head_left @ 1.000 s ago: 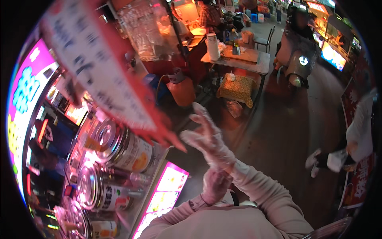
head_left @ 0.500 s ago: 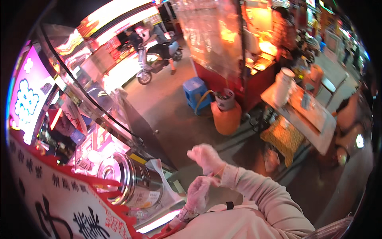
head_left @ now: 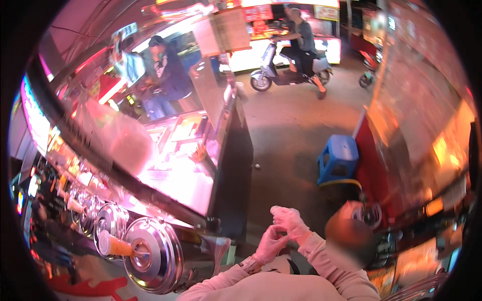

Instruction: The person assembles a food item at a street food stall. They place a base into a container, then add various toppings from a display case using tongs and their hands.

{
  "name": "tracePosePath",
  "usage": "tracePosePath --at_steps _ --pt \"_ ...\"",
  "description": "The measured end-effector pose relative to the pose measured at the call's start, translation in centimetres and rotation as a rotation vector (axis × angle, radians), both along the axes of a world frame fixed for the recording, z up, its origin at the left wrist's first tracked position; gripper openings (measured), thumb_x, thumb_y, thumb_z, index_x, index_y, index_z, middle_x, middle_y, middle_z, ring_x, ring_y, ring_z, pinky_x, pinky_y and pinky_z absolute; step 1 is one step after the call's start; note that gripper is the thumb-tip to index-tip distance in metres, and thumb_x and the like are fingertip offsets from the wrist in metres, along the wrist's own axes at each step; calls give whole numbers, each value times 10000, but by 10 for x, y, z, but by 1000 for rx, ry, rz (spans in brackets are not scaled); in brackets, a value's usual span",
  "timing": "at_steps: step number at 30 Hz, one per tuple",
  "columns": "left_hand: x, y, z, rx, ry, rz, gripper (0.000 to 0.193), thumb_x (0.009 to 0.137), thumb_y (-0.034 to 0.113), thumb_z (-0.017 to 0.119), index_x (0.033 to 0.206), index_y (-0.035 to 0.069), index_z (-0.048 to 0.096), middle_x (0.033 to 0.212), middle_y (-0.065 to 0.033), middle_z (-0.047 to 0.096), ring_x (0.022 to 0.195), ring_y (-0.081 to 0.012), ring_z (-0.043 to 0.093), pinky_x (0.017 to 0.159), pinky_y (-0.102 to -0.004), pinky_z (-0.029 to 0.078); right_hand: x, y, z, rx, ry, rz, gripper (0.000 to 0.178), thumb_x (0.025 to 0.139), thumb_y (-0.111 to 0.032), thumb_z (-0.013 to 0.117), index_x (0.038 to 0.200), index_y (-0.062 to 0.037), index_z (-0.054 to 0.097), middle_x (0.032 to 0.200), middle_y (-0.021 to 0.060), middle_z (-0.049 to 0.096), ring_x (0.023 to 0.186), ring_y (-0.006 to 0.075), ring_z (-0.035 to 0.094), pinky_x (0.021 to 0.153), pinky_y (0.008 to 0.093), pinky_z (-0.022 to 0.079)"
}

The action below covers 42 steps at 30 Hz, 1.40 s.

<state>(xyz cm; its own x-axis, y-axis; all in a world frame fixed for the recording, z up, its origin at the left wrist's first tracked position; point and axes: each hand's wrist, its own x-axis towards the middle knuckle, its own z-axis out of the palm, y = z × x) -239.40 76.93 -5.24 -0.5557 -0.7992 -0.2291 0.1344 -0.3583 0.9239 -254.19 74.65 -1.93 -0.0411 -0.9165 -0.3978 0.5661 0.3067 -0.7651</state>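
Note:
Both of my hands wear thin translucent gloves and meet low in the middle, in front of my light sleeves. My left hand [head_left: 271,244] is closed, its fingertips pinching at the wrist side of the right glove; the exact pinch spot is too small to make out clearly. Just above and to the right, my right hand [head_left: 291,222] is loosely closed with its fingers curled, and nothing shows in it. A shiny lidded metal pot [head_left: 155,253] with a wooden handle stands to the left of my hands.
More metal pots [head_left: 111,223] line the left counter, below a brightly lit display [head_left: 175,175]. A blue plastic stool [head_left: 339,158] stands ahead right, near a partly blurred gas cylinder [head_left: 369,215]. Farther off are a rider on a scooter [head_left: 293,70] and a person in dark clothes [head_left: 168,75].
My view has swung left, bringing the lidded pots and the lit display into fuller view. My hands stay together at the right wrist, with the left fingers a little nearer the right palm.

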Motion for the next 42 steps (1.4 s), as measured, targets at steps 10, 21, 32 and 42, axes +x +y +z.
tracePosePath --at_steps 10,21,32,42 --pt "-179 -276 8 -784 -219 -381 117 973 46 619 1047 24 706 911 -144 716 922 -180 685 830 -348 528 -163 -218 44 -335 422 -289 405 1074 -229 597 1421 -23 629 1358 58 684 1212 199 644 1069 339 502" --pt "-413 -506 14 222 531 -257 341 1075 187 615 1374 51 521 1326 -65 616 1205 -163 612 1037 -330 510 -381 -452 58 -883 870 -364 459 1081 -230 574 1513 -83 534 1543 160 561 1410 334 553 1155 408 444" --pt "-537 -740 48 -385 288 -73 675 1045 231 620 1620 45 318 1644 -136 376 1517 -273 369 1264 -399 301 -514 -682 133 -466 -731 140 583 1137 -479 383 1582 -105 434 1590 172 474 1473 310 462 1262 442 335" --pt "-596 -854 158 301 569 454 617 1156 311 415 1687 136 155 1682 -82 301 1551 -266 323 1268 -433 315 -528 -873 222 -475 -592 559 731 1085 -613 397 1639 -141 335 1657 214 357 1521 382 378 1292 502 257"
